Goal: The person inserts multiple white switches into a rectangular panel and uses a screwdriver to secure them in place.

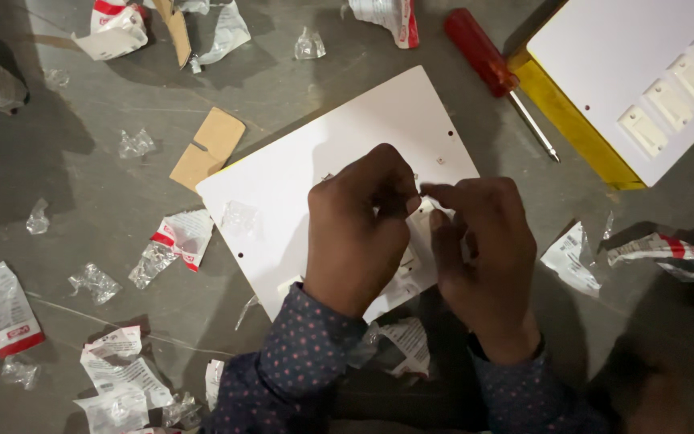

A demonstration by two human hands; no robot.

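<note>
While both hands meet over a white panel point(283, 193), a small white part point(426, 207) is pinched between them.
Left hand point(359, 229) and right hand point(483, 241) close fingertips on it above the panel, steadying it; torn wrappers point(182, 235) and a red screwdriver point(483, 58) lie around.

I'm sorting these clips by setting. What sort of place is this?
Probably an electrical fitting job done on a bare grey floor: a white switch plate under both hands, a red-handled screwdriver, and torn wrappers scattered about.
</note>
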